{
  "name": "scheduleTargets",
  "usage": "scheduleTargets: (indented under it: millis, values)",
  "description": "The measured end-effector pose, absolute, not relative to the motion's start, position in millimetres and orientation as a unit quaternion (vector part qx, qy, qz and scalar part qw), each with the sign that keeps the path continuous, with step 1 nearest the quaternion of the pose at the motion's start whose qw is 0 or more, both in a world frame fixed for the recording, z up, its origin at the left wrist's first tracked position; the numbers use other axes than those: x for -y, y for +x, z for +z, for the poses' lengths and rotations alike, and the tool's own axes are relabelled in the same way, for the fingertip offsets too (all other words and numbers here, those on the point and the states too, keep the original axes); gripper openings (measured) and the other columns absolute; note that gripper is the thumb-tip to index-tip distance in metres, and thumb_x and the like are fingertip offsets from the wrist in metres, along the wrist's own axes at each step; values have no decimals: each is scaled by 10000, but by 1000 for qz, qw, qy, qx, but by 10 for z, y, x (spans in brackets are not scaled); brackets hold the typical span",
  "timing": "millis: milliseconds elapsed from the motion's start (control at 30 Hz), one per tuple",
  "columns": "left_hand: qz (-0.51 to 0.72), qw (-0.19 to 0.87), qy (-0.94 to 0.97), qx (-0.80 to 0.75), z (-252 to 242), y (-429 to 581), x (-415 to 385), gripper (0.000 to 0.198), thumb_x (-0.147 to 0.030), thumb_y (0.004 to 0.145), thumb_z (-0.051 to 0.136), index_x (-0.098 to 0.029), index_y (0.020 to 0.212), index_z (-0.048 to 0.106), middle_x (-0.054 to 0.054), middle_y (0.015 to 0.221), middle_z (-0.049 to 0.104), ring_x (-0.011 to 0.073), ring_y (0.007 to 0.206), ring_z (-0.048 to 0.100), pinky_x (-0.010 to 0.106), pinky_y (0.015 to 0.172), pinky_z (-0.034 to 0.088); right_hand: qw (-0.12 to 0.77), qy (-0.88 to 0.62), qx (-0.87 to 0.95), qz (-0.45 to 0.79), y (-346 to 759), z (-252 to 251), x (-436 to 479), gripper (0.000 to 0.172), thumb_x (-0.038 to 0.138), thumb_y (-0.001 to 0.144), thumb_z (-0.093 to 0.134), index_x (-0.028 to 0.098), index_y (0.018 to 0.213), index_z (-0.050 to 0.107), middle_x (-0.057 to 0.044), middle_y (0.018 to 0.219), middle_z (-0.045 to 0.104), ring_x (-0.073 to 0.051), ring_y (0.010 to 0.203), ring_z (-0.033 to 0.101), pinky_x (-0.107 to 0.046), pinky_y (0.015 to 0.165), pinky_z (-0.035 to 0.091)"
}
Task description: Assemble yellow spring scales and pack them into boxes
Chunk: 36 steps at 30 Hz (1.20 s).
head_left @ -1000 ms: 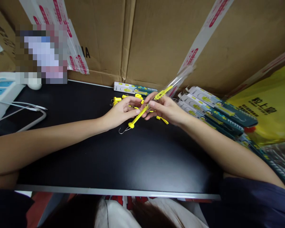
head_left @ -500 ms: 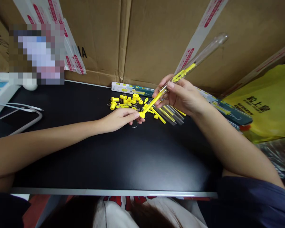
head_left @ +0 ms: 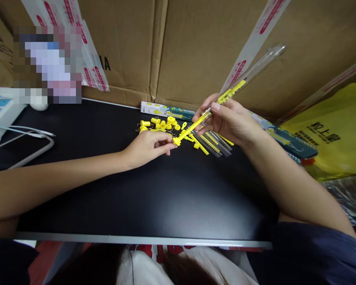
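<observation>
My right hand (head_left: 233,120) is closed round a clear plastic tube (head_left: 262,63), which slants up to the right. From the tube's lower end a yellow rod (head_left: 190,130) sticks out, with a printed scale strip showing inside the tube; together they look like a spring scale. My left hand (head_left: 150,148) pinches the flared lower end of the rod. Its fingers hide whatever is fixed there. Behind the hands lie yellow caps (head_left: 171,120) with wire springs and hooks, and beneath the right hand several loose clear tubes (head_left: 219,146) with yellow rods.
Printed narrow boxes (head_left: 166,111) lie at the back against a large cardboard carton (head_left: 121,47). A yellow plastic bag (head_left: 329,138) stands at the right. At the left are a white power strip (head_left: 1,109) and white cables (head_left: 32,132) on the black table (head_left: 154,198).
The fingers of my left hand have shifted round the rod's end, and the metal ring that hung below them is out of sight. My right hand stays nearly still with the tube.
</observation>
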State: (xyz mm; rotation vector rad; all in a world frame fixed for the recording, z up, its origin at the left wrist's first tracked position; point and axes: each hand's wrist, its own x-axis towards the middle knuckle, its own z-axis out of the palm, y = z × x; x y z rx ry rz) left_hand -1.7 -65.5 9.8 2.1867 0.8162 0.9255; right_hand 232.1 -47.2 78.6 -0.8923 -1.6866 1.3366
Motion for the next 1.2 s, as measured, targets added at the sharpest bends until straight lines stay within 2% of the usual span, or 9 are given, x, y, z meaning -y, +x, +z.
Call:
scheduleTargets:
  millis: [133, 233, 333, 467, 700, 867, 1200]
  values:
    - [368, 128, 871, -299, 88, -64, 666, 217, -285, 896, 538, -167, 755, 653, -14, 647, 668, 88, 564, 558, 209, 562, 363, 398, -352, 670, 518, 2263, 746, 495, 382, 530, 734, 744, 223, 887, 575, -19, 842, 649, -151, 735, 672, -297, 615, 603]
    - [366, 74, 879, -297, 88, -76, 661, 231, -291, 910, 514, -171, 764, 648, -13, 648, 663, 89, 543, 547, 211, 550, 351, 397, -359, 677, 506, 2212, 676, 512, 372, 527, 720, 758, 223, 869, 604, -2, 783, 622, -127, 678, 637, -277, 605, 602]
    - [363, 54, 879, -304, 83, -79, 652, 234, -284, 918, 503, -175, 760, 637, -20, 630, 645, 86, 520, 524, 211, 544, 339, 388, -354, 690, 498, 2166, 576, 520, 348, 493, 714, 776, 212, 863, 636, 22, 694, 587, -95, 579, 576, -272, 602, 605]
    - [365, 35, 882, -297, 71, -85, 645, 245, -284, 921, 497, -171, 738, 615, -21, 619, 617, 89, 511, 505, 220, 535, 319, 373, -329, 700, 512, 2118, 461, 524, 346, 452, 711, 789, 179, 877, 657, 13, 744, 613, -83, 568, 577, -265, 584, 609]
    - [357, 82, 878, -309, 82, -77, 644, 221, -286, 917, 502, -182, 748, 599, -32, 588, 578, 94, 515, 496, 217, 546, 314, 365, -319, 690, 537, 2105, 407, 524, 331, 431, 737, 773, 174, 902, 645, 37, 669, 589, -82, 552, 578, -274, 583, 616]
    - [351, 60, 885, -299, 71, -78, 654, 261, -289, 926, 480, -182, 705, 570, -21, 624, 606, 99, 542, 516, 223, 547, 316, 383, -330, 674, 539, 2062, 371, 537, 349, 444, 709, 793, 170, 862, 640, 33, 649, 604, -86, 542, 587, -268, 570, 616]
    - [328, 17, 899, -291, 53, -88, 666, 230, -269, 914, 466, -184, 744, 595, 1, 661, 652, 120, 596, 591, 223, 563, 344, 420, -353, 666, 505, 1933, 325, 636, 395, 467, 658, 818, 173, 758, 574, 49, 546, 606, -90, 453, 594, -240, 492, 588]
